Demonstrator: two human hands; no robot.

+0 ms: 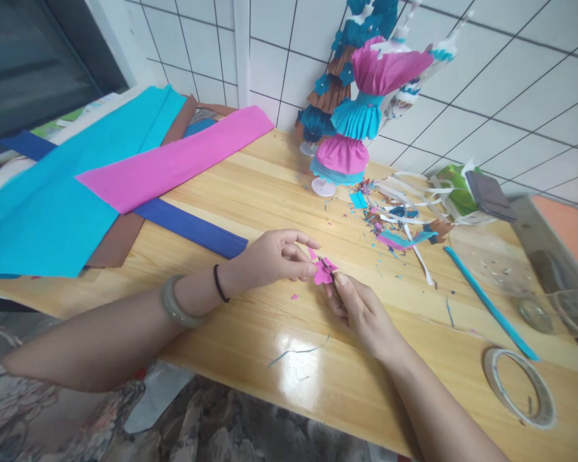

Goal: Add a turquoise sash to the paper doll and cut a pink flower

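My left hand (284,256) pinches a small pink paper flower (322,276) between thumb and fingers, above the middle of the table. Small scissors (338,290) are gripped in my right hand (361,308), their blades at the flower's upper right edge; most of the handles is hidden by the fingers. A narrow pink piece (312,253) shows near my left fingertips; whether it is joined to the flower I cannot tell. On the wood just below lies a tiny pink scrap (295,296).
Folded crepe paper in turquoise (52,205), pink (187,154) and dark blue (192,228) lies at left. Paper-dressed figures (341,160) stand by the tiled wall. Scraps and white strips (409,192), a phone (490,194), a turquoise strip (491,301) and a tape roll (494,378) are at right.
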